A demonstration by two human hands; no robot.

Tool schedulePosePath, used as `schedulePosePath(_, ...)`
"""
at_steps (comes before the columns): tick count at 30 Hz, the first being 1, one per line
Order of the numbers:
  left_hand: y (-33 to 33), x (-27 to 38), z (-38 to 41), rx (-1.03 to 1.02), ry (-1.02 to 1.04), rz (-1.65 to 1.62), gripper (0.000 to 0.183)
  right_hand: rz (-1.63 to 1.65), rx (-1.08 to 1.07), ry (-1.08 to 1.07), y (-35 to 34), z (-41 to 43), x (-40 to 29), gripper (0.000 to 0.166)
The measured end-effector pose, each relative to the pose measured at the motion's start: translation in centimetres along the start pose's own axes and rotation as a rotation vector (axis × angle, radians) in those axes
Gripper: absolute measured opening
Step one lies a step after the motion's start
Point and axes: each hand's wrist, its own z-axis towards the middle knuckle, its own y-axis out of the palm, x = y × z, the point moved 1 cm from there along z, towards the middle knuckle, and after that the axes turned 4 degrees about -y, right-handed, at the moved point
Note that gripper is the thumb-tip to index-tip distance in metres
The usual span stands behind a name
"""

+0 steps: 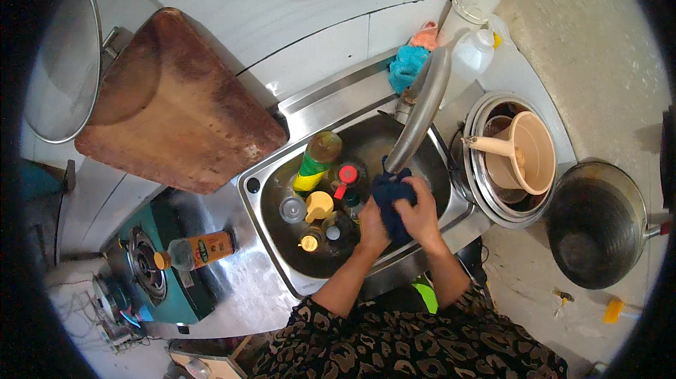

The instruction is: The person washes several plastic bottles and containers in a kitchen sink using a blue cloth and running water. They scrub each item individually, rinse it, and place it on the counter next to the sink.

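Under the spout of the metal faucet (422, 110), a dark blue cloth (390, 202) is bunched between both hands. My left hand (374, 226) grips its left side, and my right hand (419, 212) clasps it from the right. Both are over the stainless steel sink (311, 286). Several bottles stand in the basin to the left of my hands. Among them are a bottle with a green and yellow label (316, 163), one with a red cap (348, 174), and one with a yellow cap (309, 243). A yellow lid or cup (319, 206) and a clear round container (292, 209) sit between them.
A wooden cutting board (179, 110) leans on the wall, left of a teal gas stove (185, 294) and a bottle with an orange label (211, 250). Nested metal basins (472, 189) hold a beige dipper (533, 152) at right. A wok (597, 226) hangs beyond.
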Motion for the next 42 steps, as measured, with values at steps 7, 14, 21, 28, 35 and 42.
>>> schedulePosePath(7,-1.0,6.1,0.0,-0.073,-0.006,0.208,0.037,0.016,-0.085,0.337,3.6,4.5,13.4,0.047)
schedulePosePath(14,-1.7,6.9,0.2,-0.135,0.055,0.316,0.034,-1.154,-0.593,0.171,3.8,4.7,15.4,0.060)
schedulePosePath(21,-1.6,6.5,1.8,-0.451,0.245,0.509,0.041,-0.906,-0.796,0.236,0.2,2.7,19.0,0.046)
schedulePosePath(28,0.1,8.1,-0.3,-0.182,-0.120,0.470,0.031,-0.011,-0.409,0.259,-5.0,1.4,1.4,0.041)
schedulePosePath(35,-0.7,6.4,0.1,-0.549,0.048,0.585,0.034,0.253,-0.282,0.441,-0.1,2.1,6.6,0.049)
schedulePosePath(42,-2.0,6.1,-0.3,-0.590,0.157,0.545,0.037,-1.015,-0.964,0.109,2.6,5.2,15.5,0.055)
